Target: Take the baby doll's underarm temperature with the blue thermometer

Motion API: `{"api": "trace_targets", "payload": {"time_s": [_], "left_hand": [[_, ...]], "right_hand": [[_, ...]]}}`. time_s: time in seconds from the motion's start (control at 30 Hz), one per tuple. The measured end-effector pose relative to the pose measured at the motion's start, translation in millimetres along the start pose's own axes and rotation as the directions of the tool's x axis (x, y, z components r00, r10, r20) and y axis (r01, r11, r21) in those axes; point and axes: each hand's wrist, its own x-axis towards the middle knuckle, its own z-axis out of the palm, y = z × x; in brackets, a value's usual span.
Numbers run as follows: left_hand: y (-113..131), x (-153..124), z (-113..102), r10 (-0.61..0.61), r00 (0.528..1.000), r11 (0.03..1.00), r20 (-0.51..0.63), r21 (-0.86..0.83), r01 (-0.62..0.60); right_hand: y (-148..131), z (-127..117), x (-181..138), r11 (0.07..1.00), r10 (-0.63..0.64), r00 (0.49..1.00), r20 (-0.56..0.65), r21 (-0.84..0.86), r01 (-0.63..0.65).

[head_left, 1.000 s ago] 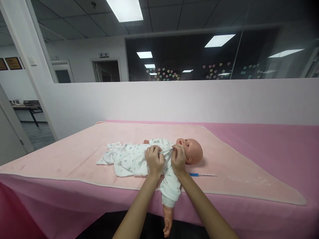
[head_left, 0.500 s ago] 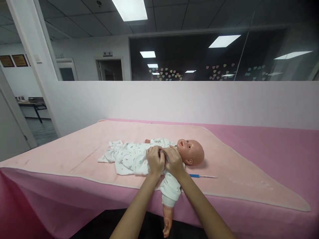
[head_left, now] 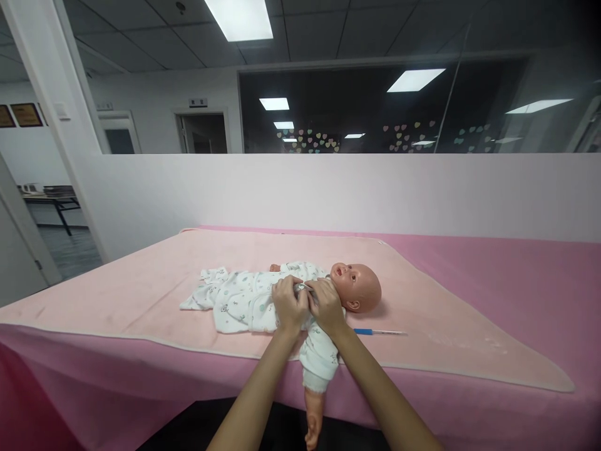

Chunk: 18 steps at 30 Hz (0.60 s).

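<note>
A baby doll [head_left: 359, 288] lies on its back with its head to the right, dressed in a white printed baby shirt [head_left: 244, 300]. Over the doll's chest, my left hand [head_left: 288, 302] is closed, its fingertips pinching the shirt's front. Close beside it my right hand [head_left: 327, 305] pinches the same cloth near the doll's neck. A small whitish edge of cloth shows between the two hands; the exact fold or fastening is hidden by my fingers. The doll's near arm [head_left: 314, 407] hangs over the table's front edge, below my wrists.
To the right of my right wrist lies a thin clear stick with a blue end [head_left: 364, 331], perhaps a thermometer. A peach pad [head_left: 141, 275] covers much of the pink-covered table [head_left: 516, 269]. A white half wall [head_left: 375, 194] with glass above stands behind.
My fingers have shifted slightly on the shirt front, and more of the whitish edge shows between them. The whole view has turned a little to the right. The doll lies as before.
</note>
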Motion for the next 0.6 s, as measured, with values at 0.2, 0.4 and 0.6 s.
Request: {"api": "trace_targets", "payload": {"time_s": [0.2,0.4,0.6], "left_hand": [[0.6,-0.1,0.2,0.01,1.0,1.0,0.007,0.019,-0.01],[-1.0,-0.4,1.5,0.01,1.0,1.0,0.005,0.027,-0.01],[-1.5,-0.7,3.0,0.014,1.0,0.999,-0.021,0.043,-0.014]], "right_hand": [[-0.5,-0.3,-0.7,1.0,0.029,0.999,0.026,-0.002,-0.028],[-0.3,-0.6,-0.9,1.0,0.02,1.0,0.014,0.014,-0.02],[1.8,0.8,-1.9,1.0,0.016,1.0,0.01,0.016,-0.017]]}}
